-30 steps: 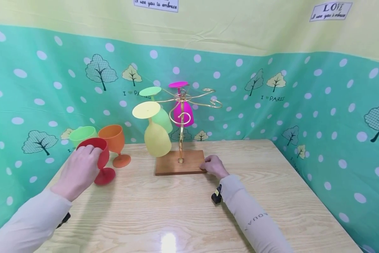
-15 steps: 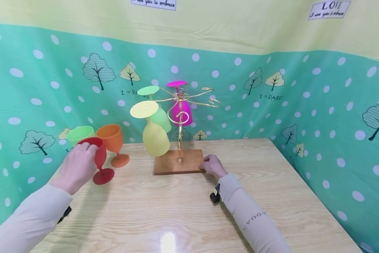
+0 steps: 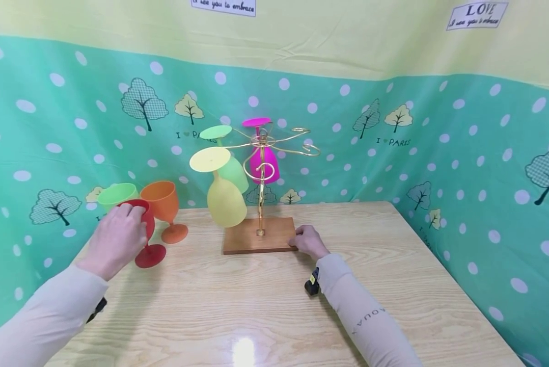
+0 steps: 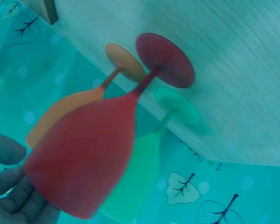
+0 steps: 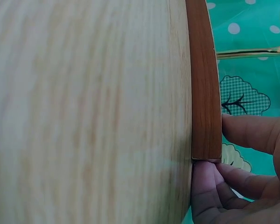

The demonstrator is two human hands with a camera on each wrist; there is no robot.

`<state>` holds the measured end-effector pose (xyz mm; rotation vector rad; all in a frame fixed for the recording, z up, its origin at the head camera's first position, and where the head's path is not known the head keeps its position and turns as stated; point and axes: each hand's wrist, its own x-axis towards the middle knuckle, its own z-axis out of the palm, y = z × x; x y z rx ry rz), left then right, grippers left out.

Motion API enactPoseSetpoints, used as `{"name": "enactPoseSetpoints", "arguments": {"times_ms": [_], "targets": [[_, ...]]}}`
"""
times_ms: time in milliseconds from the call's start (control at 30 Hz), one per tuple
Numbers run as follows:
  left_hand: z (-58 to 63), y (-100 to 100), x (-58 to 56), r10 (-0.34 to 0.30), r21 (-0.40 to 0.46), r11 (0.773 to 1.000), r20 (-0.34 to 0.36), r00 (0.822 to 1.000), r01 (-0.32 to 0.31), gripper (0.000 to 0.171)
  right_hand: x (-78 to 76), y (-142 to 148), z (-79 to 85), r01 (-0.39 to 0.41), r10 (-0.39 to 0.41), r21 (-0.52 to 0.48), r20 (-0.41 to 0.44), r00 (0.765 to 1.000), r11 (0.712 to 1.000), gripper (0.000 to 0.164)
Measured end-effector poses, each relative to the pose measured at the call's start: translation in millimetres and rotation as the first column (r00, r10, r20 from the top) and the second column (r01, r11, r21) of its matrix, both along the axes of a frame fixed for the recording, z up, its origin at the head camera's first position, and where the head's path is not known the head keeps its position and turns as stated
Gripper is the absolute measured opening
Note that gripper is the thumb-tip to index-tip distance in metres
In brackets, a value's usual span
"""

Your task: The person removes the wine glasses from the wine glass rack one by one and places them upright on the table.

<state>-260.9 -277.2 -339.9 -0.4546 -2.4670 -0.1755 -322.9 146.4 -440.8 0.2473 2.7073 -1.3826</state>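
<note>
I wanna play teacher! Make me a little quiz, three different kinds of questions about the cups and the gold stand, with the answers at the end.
1. How many cups hang upside down on the gold stand?
2. Pick one: which cup's rim is the left hand holding?
A) a blue cup
B) the red cup
C) the orange cup
3. True or false: the right hand touches the stand's wooden base.

Key:
1. Three: the yellow cup, the hanging green cup and the pink cup.
2. B
3. True
</note>
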Motion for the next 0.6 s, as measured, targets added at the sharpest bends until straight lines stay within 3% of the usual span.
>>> {"name": "enactPoseSetpoints", "arguments": {"times_ms": [200,367,467,600], "targets": [[12.9,24,0.8,-0.095,0.053,0.993,-0.118,0.989,0.102,0.026,0.3,-1,-0.3,0.010,-0.010,-0.001,0.012,1.000,1.000,0.048],[36.0,55,1.9,-0.148,0.143,0.974,-0.197,0.969,0.178,0.028,0.4,0,-0.2,0.007,-0.007,-0.003,0.014,1.000,1.000,0.048],[53.0,73,3.4,-0.202,0.187,0.946,-0.301,0.932,0.266,0.027,0.2,0,-0.2,0.006,-0.006,-0.008,0.008,1.000,1.000,0.046],[70.8,95,6.4,-0.297,0.172,0.898,-0.441,0.847,0.404,0.028,-0.1,0,-0.6,0.005,-0.005,-0.011,0.003,1.000,1.000,0.047]]}}
